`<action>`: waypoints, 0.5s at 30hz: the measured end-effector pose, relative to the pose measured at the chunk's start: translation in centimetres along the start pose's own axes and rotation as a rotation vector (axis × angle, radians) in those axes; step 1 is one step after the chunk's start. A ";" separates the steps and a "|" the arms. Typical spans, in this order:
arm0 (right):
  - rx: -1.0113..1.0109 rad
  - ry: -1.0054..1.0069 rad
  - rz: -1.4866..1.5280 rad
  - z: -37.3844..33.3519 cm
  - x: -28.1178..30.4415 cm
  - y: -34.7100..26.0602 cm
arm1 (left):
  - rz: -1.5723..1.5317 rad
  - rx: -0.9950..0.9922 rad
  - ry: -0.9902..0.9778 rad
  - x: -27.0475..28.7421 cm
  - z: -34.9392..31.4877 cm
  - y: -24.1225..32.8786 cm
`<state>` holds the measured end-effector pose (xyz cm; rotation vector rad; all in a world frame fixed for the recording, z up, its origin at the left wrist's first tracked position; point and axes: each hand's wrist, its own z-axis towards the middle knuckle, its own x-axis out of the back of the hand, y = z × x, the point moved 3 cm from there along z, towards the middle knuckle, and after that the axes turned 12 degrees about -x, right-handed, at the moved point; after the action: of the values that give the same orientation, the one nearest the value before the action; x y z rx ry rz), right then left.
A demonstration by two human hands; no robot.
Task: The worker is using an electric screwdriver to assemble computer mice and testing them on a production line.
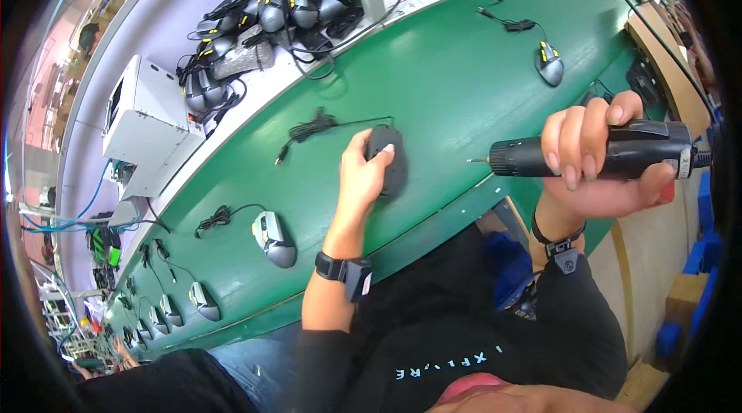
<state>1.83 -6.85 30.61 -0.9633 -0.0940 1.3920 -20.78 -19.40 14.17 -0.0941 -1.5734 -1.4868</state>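
My left hand (365,169) grips a dark computer mouse (395,158) on the green work surface, thumb across it. The mouse looks plain and black, as if its underside faces up; its cable runs left to a tied bundle (313,129). My right hand (595,146) is wrapped round a black electric screwdriver (533,156), held level above the front edge of the bench. Its thin bit points left toward the mouse, well apart from it. A grey mouse with yellow marks (273,240) lies to the left of my left hand.
Another mouse (549,65) lies at the far right. More mice (204,302) line the bench leftward, near another person's hand (124,353). Mice are heaped on the white ledge (270,11) beside a white box-shaped device (151,108). A cable (649,23) hangs at the upper right.
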 end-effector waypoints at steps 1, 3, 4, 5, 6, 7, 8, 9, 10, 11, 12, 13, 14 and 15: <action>-0.030 -0.031 0.000 0.3 -0.5 0.9 | -0.577 0.191 0.056 -0.6 -0.9 -0.5; -0.076 -0.039 -0.007 0.6 -1.1 2.8 | -1.214 0.408 0.055 -1.9 -2.4 -0.9; -0.091 -0.036 -0.006 0.5 -1.0 3.8 | -1.273 0.435 -0.008 -2.6 -3.1 -1.1; -0.105 -0.068 -0.024 0.5 -1.0 4.7 | -1.300 0.443 -0.038 -3.5 -3.8 -1.4; -0.123 -0.102 -0.037 0.6 -0.9 5.6 | -1.307 0.460 -0.030 -3.6 -4.2 -1.4; -0.142 -0.091 -0.065 0.6 -1.0 5.8 | -1.340 0.429 -0.084 -3.7 -4.5 -0.3; -0.164 -0.085 -0.074 0.6 -0.9 6.0 | -1.373 0.397 -0.136 -3.6 -4.6 0.9; -0.159 -0.083 -0.091 0.7 -1.0 6.3 | -1.372 0.386 -0.146 -3.2 -4.6 1.7; -0.154 -0.082 -0.106 0.7 -1.1 6.6 | -1.384 0.405 -0.144 -3.2 -4.7 1.8; -0.157 -0.072 -0.105 0.8 -1.2 6.9 | -1.308 0.360 -0.120 -3.1 -4.6 1.8; -0.176 -0.062 -0.116 0.7 -1.3 6.9 | -1.238 0.314 -0.105 -3.2 -4.7 1.9; -0.181 -0.056 -0.134 0.7 -1.5 6.9 | -1.253 0.330 -0.112 -3.3 -4.9 1.9; -0.184 -0.051 -0.151 0.7 -1.6 6.9 | -1.233 0.305 -0.149 -3.3 -5.1 2.0; -0.192 -0.051 -0.153 0.6 -1.6 7.4 | -1.205 0.278 -0.178 -3.2 -5.3 2.0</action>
<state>-4.66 -8.77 27.21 -1.0565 -0.3386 1.2825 -14.80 -21.50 12.66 1.0787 -2.0877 -2.1166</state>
